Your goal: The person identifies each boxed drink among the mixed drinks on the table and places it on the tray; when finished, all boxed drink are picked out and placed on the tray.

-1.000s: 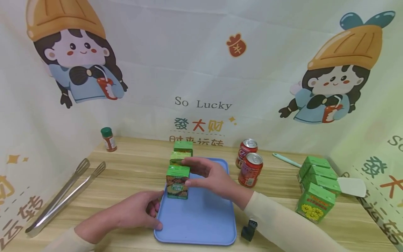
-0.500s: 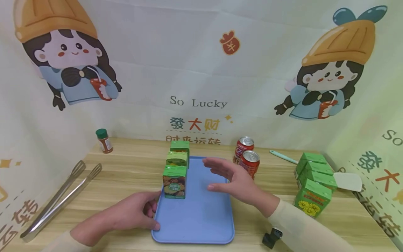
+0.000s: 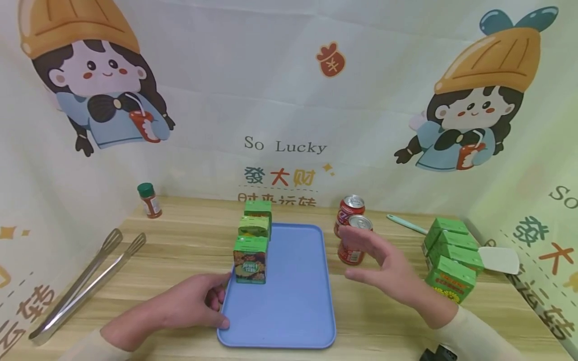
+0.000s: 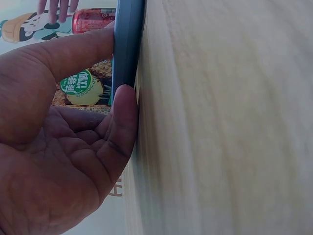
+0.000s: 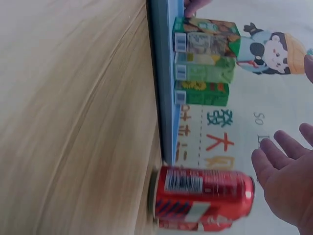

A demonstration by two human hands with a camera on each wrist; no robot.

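Note:
My left hand [image 3: 191, 306] holds the left edge of a blue tray [image 3: 289, 311], thumb over the rim and fingertips against its outer side in the left wrist view [image 4: 73, 132]. Three green drink cartons [image 3: 250, 265] stand upright in a row along the tray's left side. To the right of the tray my right hand [image 3: 388, 268] hovers with loosely bent, parted fingers and holds nothing. It is nearest to two red soda cans [image 3: 351, 255], partly covering the front one in the head view. The right wrist view shows a gap between hand and can [image 5: 203, 193].
Several more green cartons [image 3: 451, 276] stand in a row at the right, beside a spatula with a white head [image 3: 498, 259]. Metal tongs [image 3: 86, 286] lie at the left. A spice jar [image 3: 149, 200] with a green lid stands at the back left, near the cloth backdrop [image 3: 207, 100].
My right hand has drawn away from the front carton on the tray and moved right to the soda cans. My left hand stays at the tray's edge.

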